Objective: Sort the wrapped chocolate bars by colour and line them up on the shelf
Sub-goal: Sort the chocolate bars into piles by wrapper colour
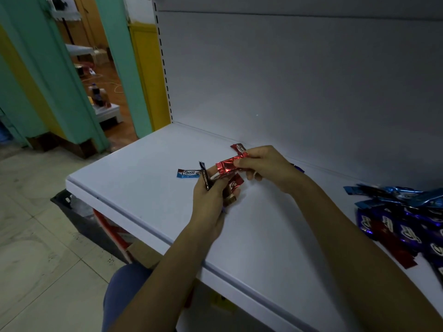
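Observation:
My right hand (266, 167) pinches a red wrapped bar (227, 165) just above the white shelf (143, 188). My left hand (211, 200) grips a bunch of bars (231, 188), red, brown and dark ones, fanned between its fingers. The red bar touches the top of that bunch. A light blue Choco bar (188, 173) lies flat on the shelf left of my hands. Another red bar (238, 147) lies near the back panel behind my right hand. A purple wrapper tip (299, 168) shows behind my right wrist.
A heap of blue, purple and red bars (402, 224) lies at the shelf's right end. The grey back panel (287, 80) rises behind. Below the shelf's left edge sit a dark crate (72, 207) and a cardboard box (139, 252) on the tiled floor.

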Tool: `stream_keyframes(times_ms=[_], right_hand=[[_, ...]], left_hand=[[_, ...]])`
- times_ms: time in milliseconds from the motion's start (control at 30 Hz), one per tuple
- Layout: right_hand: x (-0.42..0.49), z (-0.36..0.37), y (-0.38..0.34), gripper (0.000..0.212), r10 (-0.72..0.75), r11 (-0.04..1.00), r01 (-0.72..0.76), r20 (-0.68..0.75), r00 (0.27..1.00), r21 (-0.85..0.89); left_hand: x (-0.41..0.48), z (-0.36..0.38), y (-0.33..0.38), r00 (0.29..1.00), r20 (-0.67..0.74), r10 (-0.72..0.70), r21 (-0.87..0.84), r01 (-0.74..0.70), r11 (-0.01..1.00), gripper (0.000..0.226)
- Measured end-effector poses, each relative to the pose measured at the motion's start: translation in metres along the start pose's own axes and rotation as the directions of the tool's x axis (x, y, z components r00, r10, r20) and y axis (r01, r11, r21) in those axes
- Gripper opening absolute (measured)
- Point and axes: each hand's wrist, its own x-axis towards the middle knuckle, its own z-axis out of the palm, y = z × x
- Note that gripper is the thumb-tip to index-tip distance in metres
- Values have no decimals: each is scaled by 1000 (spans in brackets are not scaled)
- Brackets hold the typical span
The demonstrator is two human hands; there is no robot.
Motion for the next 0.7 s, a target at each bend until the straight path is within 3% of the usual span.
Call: stream_keyframes(times_ms=[200, 267, 300, 333, 367, 400, 467, 500, 533, 567, 633, 700], right_hand=[[10, 5, -4, 13, 13, 1000, -14, -38, 999, -3], [22, 5, -2, 15, 28, 997, -12, -195, 981, 80], [32, 5, 1, 19, 22, 998, -2, -322, 947, 63], [43, 4, 6, 23, -25, 998, -3, -444, 896, -61], [53, 2, 11, 26, -113, 953, -44, -485, 867, -301], [60, 1, 18, 29, -174, 812, -107, -412, 894, -574], [66, 0, 32, 36, -27, 486, -103, -133, 991, -868], [68, 0, 37, 40, 62, 438, -72, -49, 997, -896], [66, 2, 36, 42, 77, 489, -58, -24, 997, -870], [62, 2, 31, 42, 26, 615, -57, -52, 998, -786], [44, 6, 10, 49, -68, 883, -10, -150, 986, -469], [21, 8, -11, 54, 68, 989, -76, -67, 995, -130]], left_hand=[[5, -3, 1, 999, -27, -45, -31, 44, 999, 21], [5, -5, 1, 997, -53, -64, -57, 61, 997, 22], [6, -6, 1, 996, -51, -72, -71, 68, 995, 21], [7, -7, 1, 996, -42, -74, -79, 70, 994, 19], [8, -8, 0, 997, -34, -68, -82, 65, 995, 17], [8, -9, 0, 998, -30, -63, -84, 60, 995, 14], [7, -10, 1, 998, -27, -58, -98, 55, 994, 17], [7, -11, 1, 998, -22, -56, -106, 53, 993, 17], [7, -12, 1, 998, -14, -55, -110, 54, 992, 15], [8, -13, 1, 999, -7, -53, -112, 52, 992, 12], [8, -13, 0, 999, 12, -37, -117, 39, 992, 6], [9, -13, -1, 999, 31, -12, -101, 15, 995, 5]])
